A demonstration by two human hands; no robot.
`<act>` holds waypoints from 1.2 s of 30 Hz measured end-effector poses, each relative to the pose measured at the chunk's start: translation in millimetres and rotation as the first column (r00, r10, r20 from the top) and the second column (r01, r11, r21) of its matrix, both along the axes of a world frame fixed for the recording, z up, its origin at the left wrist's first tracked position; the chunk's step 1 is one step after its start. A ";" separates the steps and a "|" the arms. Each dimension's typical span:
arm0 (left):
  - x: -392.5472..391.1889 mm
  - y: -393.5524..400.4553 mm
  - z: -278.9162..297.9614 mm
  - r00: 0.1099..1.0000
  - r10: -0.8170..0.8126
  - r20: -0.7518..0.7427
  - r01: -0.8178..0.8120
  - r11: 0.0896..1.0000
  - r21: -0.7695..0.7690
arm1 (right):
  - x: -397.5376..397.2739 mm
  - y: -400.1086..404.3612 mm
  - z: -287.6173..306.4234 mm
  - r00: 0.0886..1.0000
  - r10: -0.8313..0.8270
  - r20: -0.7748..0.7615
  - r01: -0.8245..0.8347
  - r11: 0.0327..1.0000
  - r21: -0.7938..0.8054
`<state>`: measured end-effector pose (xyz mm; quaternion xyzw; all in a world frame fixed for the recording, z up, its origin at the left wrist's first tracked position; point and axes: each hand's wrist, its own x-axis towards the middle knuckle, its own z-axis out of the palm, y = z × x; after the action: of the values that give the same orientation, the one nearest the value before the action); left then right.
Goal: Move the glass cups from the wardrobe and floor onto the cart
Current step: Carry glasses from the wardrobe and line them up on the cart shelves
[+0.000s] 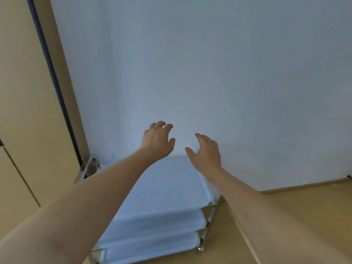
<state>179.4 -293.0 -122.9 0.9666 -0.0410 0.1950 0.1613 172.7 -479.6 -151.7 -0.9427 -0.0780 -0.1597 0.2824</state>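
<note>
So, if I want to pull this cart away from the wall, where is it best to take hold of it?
Probably the shiny metal bar at the far left corner of the cart: it rises above the top shelf, so fingers can wrap round it. Come from the near side, since the wall closes the far side. The left hand and right hand hold nothing.

We see a three-tier cart (167, 189) with white shelves and chrome frame standing on the tan floor (297, 210); something glassy, blurred, sits at its top shelf's far-left corner.
</note>
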 end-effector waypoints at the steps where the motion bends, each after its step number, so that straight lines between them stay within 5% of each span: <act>1: 9.5 -6.2 9.4 0.999 -0.034 0.021 0.034 0.999 0.000 | 3.6 -5.6 9.2 0.999 -0.032 0.015 0.032 0.999 0.005; 10: 73.9 -80.6 67.6 0.912 -0.398 0.098 0.396 0.917 0.043 | 9.4 -72.3 65.2 0.914 -0.382 0.140 0.388 0.922 -0.018; 21: 73.5 -223.6 69.9 0.691 -0.718 0.082 0.718 0.695 0.038 | -57.3 -171.5 72.8 0.670 -0.726 0.153 0.739 0.671 -0.053; 36: 40.4 -504.7 78.1 0.437 -0.894 0.099 0.899 0.439 -0.005 | -115.6 -407.2 82.6 0.433 -0.879 0.199 0.900 0.433 -0.044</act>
<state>219.8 -797.7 -44.8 0.7847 -0.5471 0.1205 0.2655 57.1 -886.8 -69.1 -0.8447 0.3994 -0.3470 0.0808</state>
